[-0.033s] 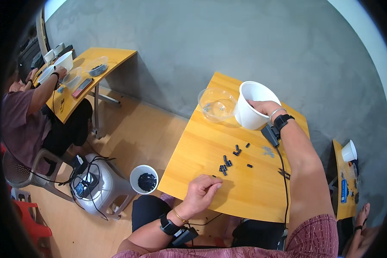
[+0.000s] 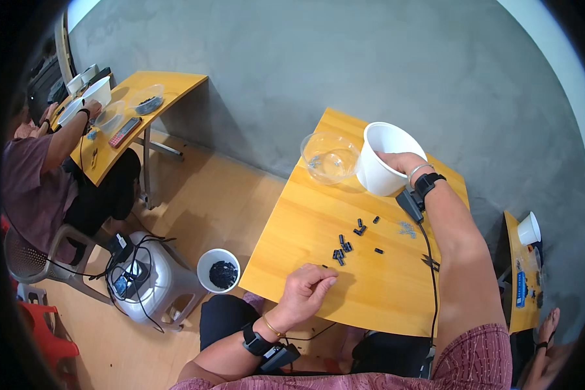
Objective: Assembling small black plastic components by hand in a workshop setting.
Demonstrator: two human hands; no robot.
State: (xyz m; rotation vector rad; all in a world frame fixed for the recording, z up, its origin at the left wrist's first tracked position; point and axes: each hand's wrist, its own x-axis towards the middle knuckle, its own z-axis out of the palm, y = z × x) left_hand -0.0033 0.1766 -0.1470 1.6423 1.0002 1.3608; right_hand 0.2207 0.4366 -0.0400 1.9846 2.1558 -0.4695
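Observation:
My right hand (image 2: 400, 162) reaches into a white plastic tub (image 2: 380, 177) at the far side of the table, its fingers hidden inside. Close to the table's near edge, my left hand (image 2: 305, 290) is closed in a pinch, and the end of a small black piece (image 2: 325, 266) shows at its fingers. Beyond that hand lie several short black tube-like pieces (image 2: 346, 247), some clustered and some loose. A clear round plastic bowl (image 2: 330, 159) stands left of the tub, with a few small greyish bits in it. Small grey pins (image 2: 407, 229) lie in a pile below the tub.
Black snips (image 2: 430, 262) lie beside a cable (image 2: 433, 292) at the table's right. A white bucket (image 2: 201, 273) with black pieces stands on the floor at left, near a grey stool (image 2: 175, 276) carrying cables. Another person (image 2: 42, 162) works at the left table (image 2: 182, 81).

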